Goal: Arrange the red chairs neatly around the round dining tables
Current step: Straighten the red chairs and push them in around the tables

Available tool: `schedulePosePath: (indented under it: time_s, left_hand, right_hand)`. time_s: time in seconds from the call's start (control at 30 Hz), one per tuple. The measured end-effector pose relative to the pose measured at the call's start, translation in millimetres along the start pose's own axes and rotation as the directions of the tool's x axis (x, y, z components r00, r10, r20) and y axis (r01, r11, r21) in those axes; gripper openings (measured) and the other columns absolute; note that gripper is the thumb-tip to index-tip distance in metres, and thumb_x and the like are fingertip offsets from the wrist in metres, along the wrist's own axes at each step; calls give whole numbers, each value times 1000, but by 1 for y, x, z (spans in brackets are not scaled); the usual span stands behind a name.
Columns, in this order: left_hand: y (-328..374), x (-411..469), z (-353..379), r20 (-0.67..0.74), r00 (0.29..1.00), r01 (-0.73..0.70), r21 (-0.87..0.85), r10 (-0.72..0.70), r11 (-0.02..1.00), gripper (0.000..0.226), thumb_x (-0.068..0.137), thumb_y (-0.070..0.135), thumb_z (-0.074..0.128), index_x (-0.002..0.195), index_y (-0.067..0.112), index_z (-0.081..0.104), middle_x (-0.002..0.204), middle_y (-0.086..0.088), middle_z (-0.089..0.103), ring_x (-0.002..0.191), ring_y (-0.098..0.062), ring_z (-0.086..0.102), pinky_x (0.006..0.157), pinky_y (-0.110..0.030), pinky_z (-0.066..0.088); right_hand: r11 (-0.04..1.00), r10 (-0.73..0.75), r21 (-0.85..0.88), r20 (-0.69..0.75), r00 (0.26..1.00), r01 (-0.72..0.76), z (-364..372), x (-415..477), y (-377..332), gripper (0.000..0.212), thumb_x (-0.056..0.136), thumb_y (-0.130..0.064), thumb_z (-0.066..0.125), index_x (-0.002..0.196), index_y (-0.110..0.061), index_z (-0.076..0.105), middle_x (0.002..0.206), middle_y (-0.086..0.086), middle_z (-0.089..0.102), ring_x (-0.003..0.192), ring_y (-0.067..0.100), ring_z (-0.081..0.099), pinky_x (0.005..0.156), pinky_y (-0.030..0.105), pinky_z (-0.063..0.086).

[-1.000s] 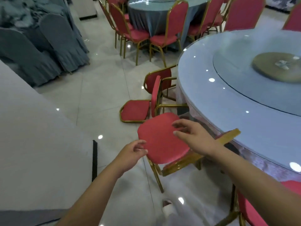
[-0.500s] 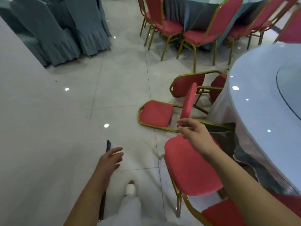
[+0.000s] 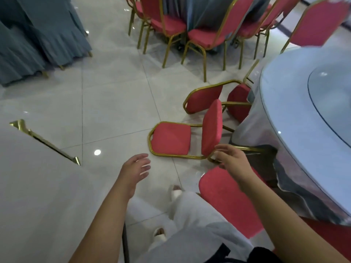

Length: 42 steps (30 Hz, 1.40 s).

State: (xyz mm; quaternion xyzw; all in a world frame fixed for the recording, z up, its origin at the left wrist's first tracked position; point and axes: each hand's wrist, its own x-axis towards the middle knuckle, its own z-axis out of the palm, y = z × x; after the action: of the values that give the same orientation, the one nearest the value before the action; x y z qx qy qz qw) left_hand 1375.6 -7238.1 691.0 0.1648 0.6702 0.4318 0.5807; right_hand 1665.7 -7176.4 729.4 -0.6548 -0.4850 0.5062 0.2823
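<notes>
Two fallen red chairs (image 3: 171,138) lie beside the round table (image 3: 296,114), left hand (image 3: 133,168) and right hand (image 3: 234,159) fingers loose, empty.

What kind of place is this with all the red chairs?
Probably a banquet hall or big restaurant: large round tables with cloths, one with a glass turntable, many matching red gold-framed chairs, and more chairs in grey covers.
</notes>
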Motion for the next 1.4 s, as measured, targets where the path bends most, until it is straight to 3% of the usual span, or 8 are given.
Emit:
schedulePosePath:
  time_s: [0.3,0.53,0.63,0.73,0.9,1.03,1.13,1.4]
  left_hand:
    - [57,114,57,91,991,79,157,-94,984,21,95,10,60,114,12,67,111,-12,67,100,-26,64,94,-40,50]
    - [78,233,122,27,956,284,172,-292,943,23,93,11,62,116,10,66,106,-12,68,97,-27,65,83,-35,53]
    - [69,280,160,38,894,440,118,-447,890,21,94,15,62,115,10,65,101,-12,68,92,-26,65,76,-34,53]
    - [47,338,200,22,844,535,44,-536,844,18,95,17,60,112,10,65,102,-13,67,92,-27,64,82,-39,53]
    - [-13,410,268,92,700,714,-100,-708,693,15,93,24,64,100,11,64,93,-9,62,76,-22,57,69,-36,53]
    - [-79,454,317,180,567,822,-64,-804,566,37,92,44,64,117,17,58,120,-13,57,100,-27,56,88,-54,52]
    - [-131,482,343,230,461,887,-76,-857,456,58,86,54,67,129,18,50,128,-18,52,124,-38,48,97,-64,44]
    - [-199,543,355,378,356,932,-211,-854,295,84,86,62,60,138,-2,42,132,-23,56,120,-42,55,102,-67,39]
  right_hand:
    - [992,123,4,-81,989,-124,-17,146,8,22,92,-16,64,113,-19,65,102,5,72,74,15,68,60,25,53]
    - [925,344,-141,-85,935,-353,-43,332,33,49,92,-20,67,136,-9,48,91,-10,52,75,1,52,54,18,41]
    - [868,462,-161,-86,883,-470,-50,399,55,46,87,-21,71,126,-8,50,105,3,57,81,13,54,65,28,40]
    - [819,529,-190,-116,841,-542,-58,472,75,70,84,-26,74,139,5,44,119,15,54,104,27,56,79,33,45]
    - [813,564,-66,-157,811,-578,-49,565,118,102,80,-25,82,157,-7,17,157,17,33,136,37,43,103,47,44]
    - [790,613,63,-61,787,-610,-35,616,160,98,70,-26,88,149,-20,32,137,9,54,104,28,62,78,44,53]
    - [838,544,16,-110,832,-546,-23,631,201,85,69,-19,84,141,-27,39,120,2,61,98,22,61,83,46,53]
    - [862,498,-45,-101,861,-504,21,632,207,77,54,-21,73,123,-33,42,109,2,61,97,26,63,85,50,56]
